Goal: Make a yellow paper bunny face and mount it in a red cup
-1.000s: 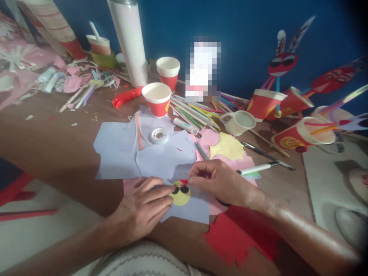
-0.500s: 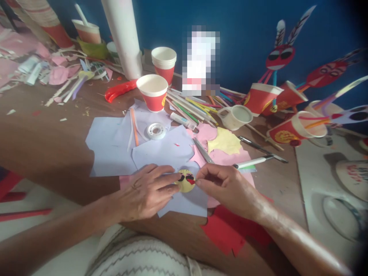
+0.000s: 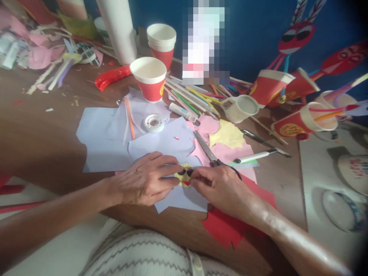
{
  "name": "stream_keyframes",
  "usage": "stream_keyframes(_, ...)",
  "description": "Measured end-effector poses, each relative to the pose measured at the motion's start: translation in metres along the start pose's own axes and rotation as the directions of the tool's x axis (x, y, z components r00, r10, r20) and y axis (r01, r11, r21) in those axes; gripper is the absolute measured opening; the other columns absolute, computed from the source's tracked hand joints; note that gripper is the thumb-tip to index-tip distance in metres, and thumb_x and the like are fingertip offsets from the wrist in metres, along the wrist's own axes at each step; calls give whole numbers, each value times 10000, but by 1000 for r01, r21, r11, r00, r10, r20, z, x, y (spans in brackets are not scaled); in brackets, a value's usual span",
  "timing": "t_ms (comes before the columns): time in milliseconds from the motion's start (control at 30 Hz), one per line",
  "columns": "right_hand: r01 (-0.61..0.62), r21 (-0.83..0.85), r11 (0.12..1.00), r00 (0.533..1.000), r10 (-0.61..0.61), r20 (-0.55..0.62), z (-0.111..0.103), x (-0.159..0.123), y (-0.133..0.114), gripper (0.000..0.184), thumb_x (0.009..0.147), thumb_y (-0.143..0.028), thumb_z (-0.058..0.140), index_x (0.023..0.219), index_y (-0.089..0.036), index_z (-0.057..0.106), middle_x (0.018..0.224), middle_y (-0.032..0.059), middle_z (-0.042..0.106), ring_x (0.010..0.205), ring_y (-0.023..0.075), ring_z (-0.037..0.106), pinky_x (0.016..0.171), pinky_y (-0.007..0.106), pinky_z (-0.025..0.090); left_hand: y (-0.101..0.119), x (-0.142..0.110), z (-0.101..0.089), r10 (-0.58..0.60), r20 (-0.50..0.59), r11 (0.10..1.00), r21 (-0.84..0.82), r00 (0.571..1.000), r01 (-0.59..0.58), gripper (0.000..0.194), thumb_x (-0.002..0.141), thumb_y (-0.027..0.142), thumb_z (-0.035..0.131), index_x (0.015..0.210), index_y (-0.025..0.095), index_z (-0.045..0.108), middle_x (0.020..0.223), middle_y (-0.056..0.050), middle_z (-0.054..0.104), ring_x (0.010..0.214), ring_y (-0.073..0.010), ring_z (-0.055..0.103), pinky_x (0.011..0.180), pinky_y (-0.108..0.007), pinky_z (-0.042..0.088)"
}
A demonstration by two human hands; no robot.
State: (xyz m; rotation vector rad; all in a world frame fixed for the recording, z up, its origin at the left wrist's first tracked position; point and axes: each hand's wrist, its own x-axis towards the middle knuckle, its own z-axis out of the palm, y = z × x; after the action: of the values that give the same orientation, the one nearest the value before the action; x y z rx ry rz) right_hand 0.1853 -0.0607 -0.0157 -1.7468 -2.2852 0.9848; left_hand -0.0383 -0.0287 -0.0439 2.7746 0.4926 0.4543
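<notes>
1. right hand (image 3: pixel 222 188): grip pinching red scrap (image 3: pixel 186 183) on yellow disc (image 3: pixel 181 180).
2. left hand (image 3: pixel 148 180): grip spread, at disc's edge; disc lies over blue paper (image 3: pixel 184 200).
3. likely positioning scrap; next calls for pressing flat.

Light-blue paper (image 3: pixel 105 142) lies midway on a brown table (image 3: pixel 51 142). From it, paper scraps (image 3: pixel 46 57) lie at ten o'clock, a red tool (image 3: pixel 112 78) at eleven, coloured sticks (image 3: pixel 198 101) at one, a white mug (image 3: pixel 242 110) at two, red paper (image 3: pixel 225 226) at five.
</notes>
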Motion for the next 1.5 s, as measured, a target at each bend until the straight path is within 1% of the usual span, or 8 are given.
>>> stream_keyframes(100, 12, -78, 997, 1000, -13, -8, 4, 0, 1, 200, 839, -206, 527, 804, -250, 718, 691, 2, 734, 614, 170, 660, 570, 247, 384, 1, 1, -1, -5, 4, 1000, -11, 1000, 5, 209, 831, 107, 515, 944, 198, 665, 1155, -78, 658, 1088, -256, 553, 859, -394, 451)
stream_keyframes(267, 0, -197, 980, 1000, -4, -17, 5, -1, -3, 197, 852, -230, 522, 813, -239, 715, 674, 23, 739, 596, 194, 677, 520, 256, 343, 1, -1, 0, -17, -1, 1000, -8, 1000, 17, 214, 826, 102, 522, 957, 201, 659, 1162, -72, 653, 1102, -261, 538, 864, -405, 445)
stream_keyframes(433, -43, -222, 974, 999, 44, -4, 7, -1, -7, 213, 860, -270, 510, 819, -226, 714, 657, 43, 732, 615, 227, 686, 531, 273, 344, 1, -3, 3, -12, 5, 1000, 1, 1000, 12, 196, 836, 114, 518, 953, 195, 653, 1186, -75, 635, 1095, -264, 520, 870, -417, 423)
stream_keyframes(600, -44, -214, 976, 999, 39, -24, 9, -2, -8, 204, 852, -283, 518, 782, -228, 701, 604, 21, 708, 576, 209, 665, 516, 267, 320, 1, -3, 4, -11, -6, 1000, -7, 1000, 11, 189, 823, 114, 539, 946, 196, 656, 1174, -80, 637, 1085, -268, 526, 866, -420, 423)
stream_keyframes(800, -20, -240, 971, 997, 3, -71, 11, -3, -7, 187, 841, -272, 534, 759, -222, 694, 559, 12, 689, 538, 194, 650, 510, 267, 296, 0, -2, 5, -13, -11, 1000, -8, 1000, 13, 174, 834, 118, 530, 939, 185, 650, 1164, -77, 642, 1078, -266, 526, 852, -417, 428)
stream_keyframes(1000, -20, -271, 962, 997, -3, -83, 13, -2, -8, 174, 830, -256, 546, 747, -216, 694, 528, 7, 676, 508, 183, 637, 490, 259, 274, 0, -2, 5, -6, -29, 1000, -10, 1000, 6, 167, 838, 120, 529, 943, 179, 643, 1162, -73, 640, 1078, -261, 525, 844, -419, 439)
stream_keyframes(1233, 3, -344, 939, 991, -50, -127, 17, -3, -8, 189, 838, -251, 524, 732, -195, 670, 500, 18, 662, 448, 177, 611, 454, 252, 234, 1, -3, 5, -7, -32, 1000, -19, 999, 6, 175, 843, 123, 525, 969, 179, 633, 1156, -74, 641, 1075, -263, 532, 832, -427, 448)
stream_keyframes(1500, 40, -345, 938, 976, -111, -187, 23, -6, -7, 178, 815, -235, 516, 698, -177, 635, 453, 3, 619, 384, 154, 565, 425, 240, 222, 0, -3, 5, -9, -15, 1000, -24, 1000, 8, 196, 845, 132, 528, 1010, 189, 617, 1178, -73, 630, 1090, -264, 528, 846, -428, 442)
